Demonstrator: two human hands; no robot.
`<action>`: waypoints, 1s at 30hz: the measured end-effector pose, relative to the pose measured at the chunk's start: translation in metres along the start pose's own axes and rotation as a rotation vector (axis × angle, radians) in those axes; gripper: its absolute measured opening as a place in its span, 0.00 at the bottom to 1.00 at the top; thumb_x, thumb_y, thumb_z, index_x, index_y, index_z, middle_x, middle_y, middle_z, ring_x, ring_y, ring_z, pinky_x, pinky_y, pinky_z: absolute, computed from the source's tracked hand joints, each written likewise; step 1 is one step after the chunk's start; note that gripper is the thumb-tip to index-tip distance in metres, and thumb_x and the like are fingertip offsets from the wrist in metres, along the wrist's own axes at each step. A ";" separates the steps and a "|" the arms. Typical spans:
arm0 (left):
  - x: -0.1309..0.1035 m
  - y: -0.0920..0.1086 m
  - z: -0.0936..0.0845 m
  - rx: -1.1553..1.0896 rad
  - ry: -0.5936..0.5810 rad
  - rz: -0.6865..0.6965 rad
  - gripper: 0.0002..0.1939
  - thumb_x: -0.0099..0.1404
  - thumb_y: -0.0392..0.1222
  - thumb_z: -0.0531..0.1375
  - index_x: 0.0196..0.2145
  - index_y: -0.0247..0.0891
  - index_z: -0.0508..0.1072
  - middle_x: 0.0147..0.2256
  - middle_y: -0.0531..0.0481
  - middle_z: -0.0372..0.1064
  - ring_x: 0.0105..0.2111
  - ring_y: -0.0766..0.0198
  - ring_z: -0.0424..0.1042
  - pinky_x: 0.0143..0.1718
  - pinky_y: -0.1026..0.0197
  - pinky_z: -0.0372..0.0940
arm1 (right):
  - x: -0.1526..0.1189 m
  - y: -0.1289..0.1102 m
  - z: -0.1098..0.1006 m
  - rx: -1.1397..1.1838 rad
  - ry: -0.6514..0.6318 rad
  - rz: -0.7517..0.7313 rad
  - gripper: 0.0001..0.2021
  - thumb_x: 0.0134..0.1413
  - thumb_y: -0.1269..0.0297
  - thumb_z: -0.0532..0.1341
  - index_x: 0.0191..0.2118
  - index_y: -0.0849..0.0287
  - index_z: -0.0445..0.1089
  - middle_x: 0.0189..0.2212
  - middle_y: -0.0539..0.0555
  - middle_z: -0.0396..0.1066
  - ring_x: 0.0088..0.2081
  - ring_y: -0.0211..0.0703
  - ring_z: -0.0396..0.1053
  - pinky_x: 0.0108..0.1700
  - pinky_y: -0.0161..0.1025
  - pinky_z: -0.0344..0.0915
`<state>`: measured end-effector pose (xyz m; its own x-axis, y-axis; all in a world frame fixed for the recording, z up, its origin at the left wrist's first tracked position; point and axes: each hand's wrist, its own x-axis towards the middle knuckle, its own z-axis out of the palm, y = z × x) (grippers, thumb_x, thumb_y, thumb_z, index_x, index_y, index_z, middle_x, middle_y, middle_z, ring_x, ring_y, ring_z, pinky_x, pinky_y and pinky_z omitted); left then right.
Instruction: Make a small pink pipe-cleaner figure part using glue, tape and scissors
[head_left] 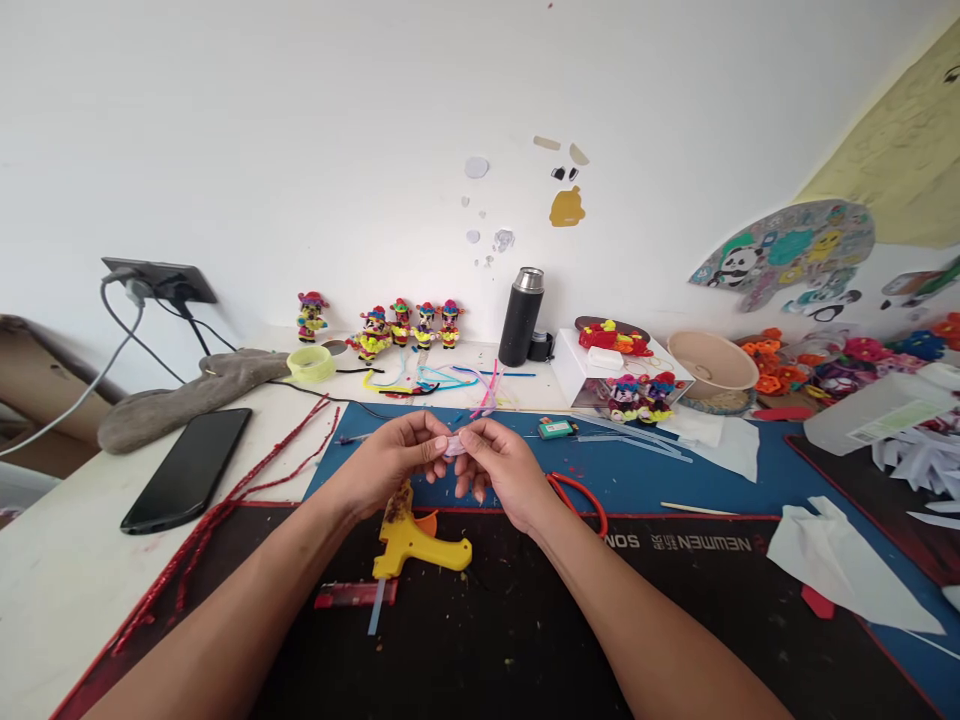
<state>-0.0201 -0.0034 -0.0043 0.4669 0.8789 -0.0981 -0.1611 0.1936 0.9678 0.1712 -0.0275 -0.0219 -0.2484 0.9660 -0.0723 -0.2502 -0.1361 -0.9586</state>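
Between the fingertips of both my hands is a small pale lilac piece (454,446), perhaps a coiled pipe cleaner; its exact shape is partly covered by the fingers. My left hand (401,455) pinches its left side, and my right hand (499,465) pinches its right side. Both are raised over the blue mat (637,470). Beneath them a yellow glue gun (424,547) lies on the black mat (525,640), a clear glue stick poking out of its back end. A red lighter (352,594) is beside the glue gun.
Pipe-cleaner figures (375,335) stand along the wall near a black thermos (521,318). Red pipe cleaners (217,515) and a phone (187,470) lie left. At right are red-handled pliers or scissors (589,495), a white box (570,370), a bowl (712,362) and white paper (840,560).
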 end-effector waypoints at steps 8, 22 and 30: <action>-0.005 0.006 0.002 0.002 -0.020 -0.062 0.24 0.60 0.59 0.76 0.39 0.38 0.76 0.28 0.49 0.75 0.28 0.61 0.75 0.30 0.61 0.66 | 0.000 0.001 0.002 -0.042 0.032 -0.001 0.26 0.56 0.36 0.71 0.40 0.57 0.71 0.27 0.49 0.75 0.21 0.40 0.75 0.17 0.31 0.58; -0.003 0.009 -0.001 -0.072 0.074 -0.006 0.20 0.57 0.50 0.78 0.40 0.37 0.79 0.32 0.50 0.76 0.29 0.65 0.73 0.33 0.63 0.67 | -0.001 -0.008 -0.002 0.105 0.047 0.060 0.30 0.51 0.33 0.73 0.37 0.59 0.73 0.28 0.50 0.75 0.21 0.37 0.73 0.18 0.31 0.57; -0.004 0.009 0.000 -0.081 0.071 -0.008 0.21 0.57 0.51 0.78 0.41 0.37 0.80 0.32 0.50 0.76 0.30 0.64 0.75 0.33 0.63 0.69 | 0.000 -0.006 -0.001 0.104 0.046 0.060 0.31 0.49 0.32 0.74 0.35 0.59 0.71 0.25 0.49 0.73 0.20 0.36 0.71 0.18 0.31 0.57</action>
<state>-0.0233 -0.0058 0.0050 0.4061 0.9053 -0.1246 -0.2284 0.2326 0.9454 0.1737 -0.0269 -0.0162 -0.2234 0.9641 -0.1434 -0.3322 -0.2136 -0.9187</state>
